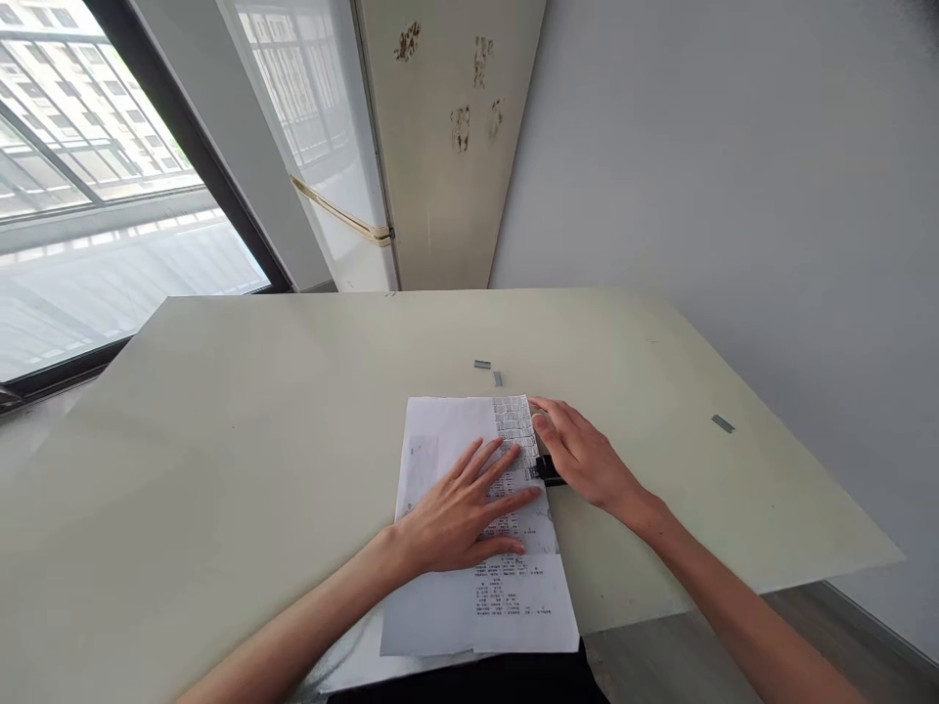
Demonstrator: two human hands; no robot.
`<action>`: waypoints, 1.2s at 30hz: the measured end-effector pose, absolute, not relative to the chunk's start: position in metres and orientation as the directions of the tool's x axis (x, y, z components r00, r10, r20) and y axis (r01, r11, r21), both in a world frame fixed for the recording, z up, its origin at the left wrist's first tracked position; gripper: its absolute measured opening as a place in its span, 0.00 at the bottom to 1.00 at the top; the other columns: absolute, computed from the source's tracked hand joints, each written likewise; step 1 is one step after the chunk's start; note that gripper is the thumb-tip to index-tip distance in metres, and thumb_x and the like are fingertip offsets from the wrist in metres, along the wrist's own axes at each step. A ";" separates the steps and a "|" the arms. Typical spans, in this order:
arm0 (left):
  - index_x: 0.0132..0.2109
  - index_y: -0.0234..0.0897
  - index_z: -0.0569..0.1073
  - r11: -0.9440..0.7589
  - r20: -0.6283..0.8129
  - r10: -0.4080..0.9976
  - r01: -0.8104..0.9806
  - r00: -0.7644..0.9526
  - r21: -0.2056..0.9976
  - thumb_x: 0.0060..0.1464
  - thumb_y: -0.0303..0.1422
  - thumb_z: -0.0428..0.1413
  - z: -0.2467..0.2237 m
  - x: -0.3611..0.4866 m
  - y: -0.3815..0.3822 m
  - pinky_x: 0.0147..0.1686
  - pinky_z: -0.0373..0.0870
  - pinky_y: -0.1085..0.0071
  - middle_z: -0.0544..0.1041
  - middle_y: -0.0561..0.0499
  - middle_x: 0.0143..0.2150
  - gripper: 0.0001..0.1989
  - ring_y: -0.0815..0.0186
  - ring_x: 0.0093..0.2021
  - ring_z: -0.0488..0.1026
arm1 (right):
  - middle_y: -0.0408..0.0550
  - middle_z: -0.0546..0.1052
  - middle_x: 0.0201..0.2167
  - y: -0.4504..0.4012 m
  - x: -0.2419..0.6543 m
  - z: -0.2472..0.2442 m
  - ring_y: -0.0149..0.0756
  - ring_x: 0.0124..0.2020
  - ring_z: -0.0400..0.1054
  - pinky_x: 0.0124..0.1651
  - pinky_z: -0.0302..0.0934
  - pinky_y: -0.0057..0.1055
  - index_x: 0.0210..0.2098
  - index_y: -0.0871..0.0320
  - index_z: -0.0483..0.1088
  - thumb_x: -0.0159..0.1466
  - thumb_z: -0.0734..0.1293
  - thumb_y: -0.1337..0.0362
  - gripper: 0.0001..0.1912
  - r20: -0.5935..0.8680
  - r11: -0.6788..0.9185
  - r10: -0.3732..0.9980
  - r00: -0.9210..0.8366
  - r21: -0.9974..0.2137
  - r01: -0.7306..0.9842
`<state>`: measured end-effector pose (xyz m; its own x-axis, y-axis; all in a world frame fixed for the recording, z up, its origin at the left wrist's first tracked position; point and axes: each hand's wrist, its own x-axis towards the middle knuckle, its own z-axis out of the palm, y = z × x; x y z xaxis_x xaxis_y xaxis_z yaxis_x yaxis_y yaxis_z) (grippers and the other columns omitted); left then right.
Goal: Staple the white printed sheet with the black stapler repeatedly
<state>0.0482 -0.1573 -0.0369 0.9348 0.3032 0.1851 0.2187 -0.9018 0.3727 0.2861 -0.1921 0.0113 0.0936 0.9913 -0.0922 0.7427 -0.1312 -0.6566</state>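
White printed sheets of paper [432, 616] lie on the table near its front edge, with small text on their right half. My left hand [466, 508] rests flat on the sheets with its fingers spread. At the sheets' right edge, my right hand [583, 455] has its fingers extended, its fingertips near the paper's upper right corner. A black object [547, 470], which looks like a stapler, touches the right edge of the paper, partly hidden under my right hand.
Two small grey strips [482, 365] [497, 378] lie beyond the sheets on the pale table [256, 440]. Another grey strip [723, 423] is at the right. A window stands at the left, a cabinet behind, and a wall at the right.
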 end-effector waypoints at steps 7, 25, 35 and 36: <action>0.76 0.49 0.58 -0.891 0.200 0.312 0.214 0.929 0.401 0.70 0.54 0.51 -0.042 0.050 -0.159 0.77 0.42 0.41 0.40 0.47 0.81 0.34 0.45 0.80 0.38 | 0.49 0.72 0.68 -0.194 0.287 0.006 0.49 0.70 0.64 0.69 0.62 0.52 0.66 0.46 0.66 0.77 0.49 0.41 0.29 -0.080 -0.123 0.992 0.094 -0.624 0.772; 0.74 0.46 0.63 -0.877 0.225 0.330 0.210 0.917 0.432 0.69 0.52 0.54 -0.047 0.058 -0.165 0.78 0.41 0.43 0.40 0.46 0.82 0.33 0.45 0.80 0.38 | 0.48 0.71 0.68 -0.194 0.284 0.000 0.50 0.70 0.63 0.69 0.60 0.56 0.66 0.44 0.66 0.77 0.49 0.44 0.27 -0.073 -0.119 0.993 0.094 -0.556 0.823; 0.75 0.49 0.60 -0.873 0.243 0.337 0.206 0.910 0.442 0.69 0.53 0.54 -0.050 0.060 -0.166 0.77 0.43 0.41 0.40 0.49 0.82 0.34 0.45 0.80 0.38 | 0.48 0.72 0.67 -0.195 0.282 -0.002 0.52 0.69 0.64 0.67 0.62 0.56 0.66 0.44 0.66 0.77 0.50 0.44 0.27 -0.050 -0.100 0.995 0.087 -0.523 0.847; 0.75 0.49 0.61 -0.872 0.244 0.338 0.205 0.909 0.444 0.69 0.53 0.54 -0.050 0.060 -0.166 0.77 0.43 0.41 0.40 0.49 0.82 0.34 0.45 0.80 0.38 | 0.48 0.72 0.67 -0.195 0.282 -0.003 0.52 0.69 0.64 0.67 0.63 0.56 0.66 0.43 0.66 0.77 0.50 0.44 0.27 -0.045 -0.097 0.995 0.086 -0.521 0.848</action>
<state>0.0599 -0.1656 -0.0504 0.9088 0.3381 0.2444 0.2050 -0.8722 0.4442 0.2820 -0.1950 -0.0027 0.0858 0.9953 -0.0448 0.8483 -0.0965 -0.5206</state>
